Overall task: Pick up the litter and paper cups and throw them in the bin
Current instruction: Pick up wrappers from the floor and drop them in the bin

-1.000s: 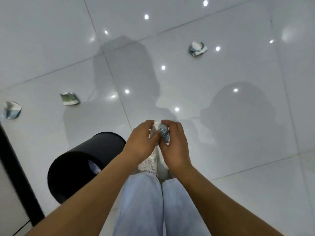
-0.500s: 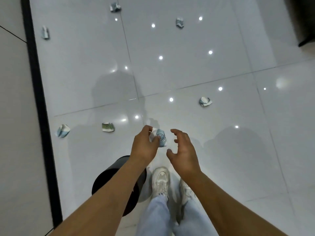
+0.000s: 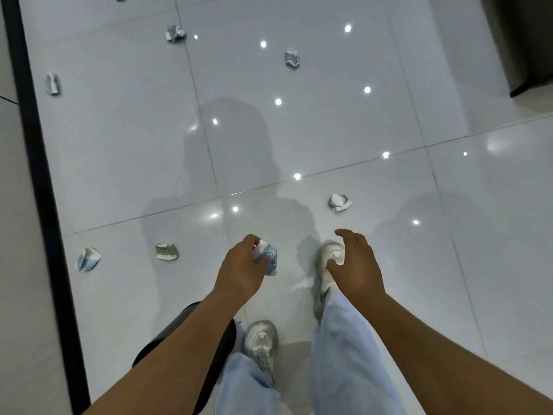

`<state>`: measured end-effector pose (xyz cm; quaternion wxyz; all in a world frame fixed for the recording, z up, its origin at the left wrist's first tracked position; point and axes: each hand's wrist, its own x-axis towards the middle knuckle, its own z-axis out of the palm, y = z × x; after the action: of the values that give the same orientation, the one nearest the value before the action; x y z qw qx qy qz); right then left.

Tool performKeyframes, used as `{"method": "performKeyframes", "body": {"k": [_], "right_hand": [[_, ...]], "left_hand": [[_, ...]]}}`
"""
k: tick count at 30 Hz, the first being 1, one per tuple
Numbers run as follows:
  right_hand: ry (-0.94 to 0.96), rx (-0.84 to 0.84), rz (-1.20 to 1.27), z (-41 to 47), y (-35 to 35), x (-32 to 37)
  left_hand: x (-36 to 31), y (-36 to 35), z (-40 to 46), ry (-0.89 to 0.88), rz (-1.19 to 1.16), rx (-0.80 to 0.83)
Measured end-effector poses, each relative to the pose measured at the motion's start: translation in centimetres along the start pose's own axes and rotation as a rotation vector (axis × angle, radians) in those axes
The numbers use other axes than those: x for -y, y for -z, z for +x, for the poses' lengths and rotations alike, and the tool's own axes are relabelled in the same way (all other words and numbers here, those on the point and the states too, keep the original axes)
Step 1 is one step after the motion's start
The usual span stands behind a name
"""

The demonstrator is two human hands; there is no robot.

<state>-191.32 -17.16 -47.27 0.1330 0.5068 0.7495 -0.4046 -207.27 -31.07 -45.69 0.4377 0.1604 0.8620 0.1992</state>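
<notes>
Left hand (image 3: pixel 239 272): its grip is closed around a crumpled paper cup (image 3: pixel 267 259). The fingers curl over the top and the thumb pinches it from below.
Held cup: white and blue with a little picture on it. It is up in the air, above the floor, just beside the right shoe.
Right hand (image 3: pixel 356 265): its grip is loose and holds nothing. The fingers are a bit bent and spread, and the hand hangs over the right shoe (image 3: pixel 327 262).
Bin (image 3: pixel 215 351): black and round. It sits on the floor at the bottom left, mostly hidden under the left arm. It is below the hand with the cup and just beside the left shoe (image 3: pixel 260 342).
Floor (image 3: pixel 389 265): shiny white tiles with small bright light spots. A black strip (image 3: pixel 39 175) runs down the left side.
Nearest cup on the floor (image 3: pixel 339 202): squashed, white and blue, a little ahead of the right hand.
Green and white cup (image 3: pixel 166 251): squashed, on the floor to the left of the left hand.
Blue and white cup (image 3: pixel 87 259): near the black strip, left of the green one.
Far cups: one near the strip at the left (image 3: pixel 52 84), one at the top (image 3: pixel 175 33), one at the top middle (image 3: pixel 292 57). All are well apart from the hands.
Legs: light blue jeans (image 3: pixel 341 354) and white shoes.
</notes>
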Motion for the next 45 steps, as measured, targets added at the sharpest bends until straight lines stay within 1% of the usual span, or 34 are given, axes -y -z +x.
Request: {"method": "performKeyframes", "body": {"k": [6, 11, 14, 17, 21, 24, 29, 33, 35, 38, 42, 45], "right_hand": [[0.003, 0.065, -0.104, 7.1, 4.1, -2.5], [-0.017, 0.092, -0.129, 12.1, 4.1, -4.3], [-0.021, 0.111, -0.134, 15.0, 2.6, -5.8], [-0.028, 0.111, -0.145, 18.6, 0.1, -7.9], [-0.027, 0.106, -0.149, 23.7, -4.2, -10.5], [0.000, 0.076, -0.186, 27.7, -7.7, -12.7], [-0.009, 0.052, -0.262, 32.7, -13.0, -16.3], [0.056, 0.006, -0.280, 33.8, -15.3, -18.1], [0.056, -0.016, -0.268, 33.8, -15.6, -18.4], [0.038, -0.001, -0.288, 33.1, -15.3, -17.8], [0.014, 0.003, -0.295, 29.8, -13.2, -14.2], [0.078, 0.031, -0.246, 25.8, -10.6, -10.3]], "left_hand": [[-6.7, -2.7, 5.5, 0.002, 0.035, 0.006], [-8.9, -5.2, 9.4, -0.025, 0.068, -0.001], [-8.2, -7.0, 11.9, -0.037, 0.097, 0.003], [-6.5, -9.2, 15.3, -0.018, 0.075, -0.009], [-3.4, -12.5, 20.1, -0.035, 0.092, 0.011], [-1.0, -14.8, 23.7, -0.043, 0.109, 0.021], [2.8, -18.0, 28.6, -0.031, 0.102, 0.035], [4.8, -19.5, 30.7, -0.005, 0.079, 0.059], [5.1, -19.6, 31.0, 0.001, 0.051, 0.054], [4.9, -18.9, 30.3, -0.011, 0.037, 0.050], [3.4, -16.1, 27.8, -0.008, 0.026, 0.019], [1.4, -13.1, 24.7, 0.018, 0.005, -0.011]]}}
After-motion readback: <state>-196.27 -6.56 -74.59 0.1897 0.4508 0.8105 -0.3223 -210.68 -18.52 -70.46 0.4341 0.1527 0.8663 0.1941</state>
